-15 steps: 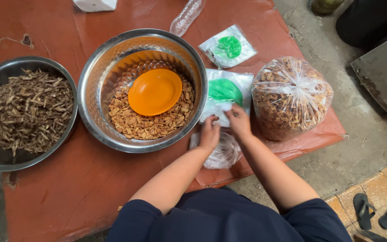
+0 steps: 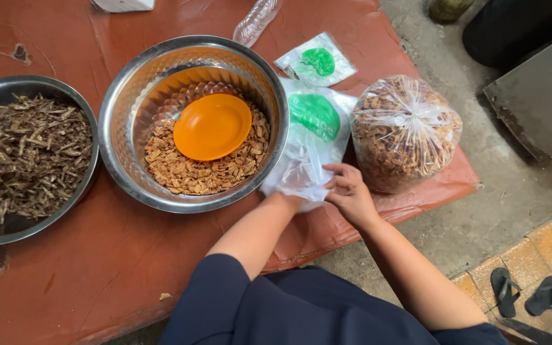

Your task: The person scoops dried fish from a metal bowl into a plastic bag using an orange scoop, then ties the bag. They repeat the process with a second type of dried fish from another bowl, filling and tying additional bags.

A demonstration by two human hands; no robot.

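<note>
You are looking down at a reddish-brown table cover [image 2: 65, 255]. A big shiny metal bowl [image 2: 122, 121] is sitting on it, holding brown crumbly bits [image 2: 193, 176] and a small orange plastic dish [image 2: 212, 126]. Just beside it on one side, a darker metal bowl [image 2: 7, 89] is holding dry brown sticks [image 2: 23, 153]. A tied clear bag of brown bits [image 2: 404, 131] is resting near the table edge. A clear plastic bottle [image 2: 257, 19] is lying at the far end. Two dark sandals [image 2: 525, 294] are lying on the floor.
</note>
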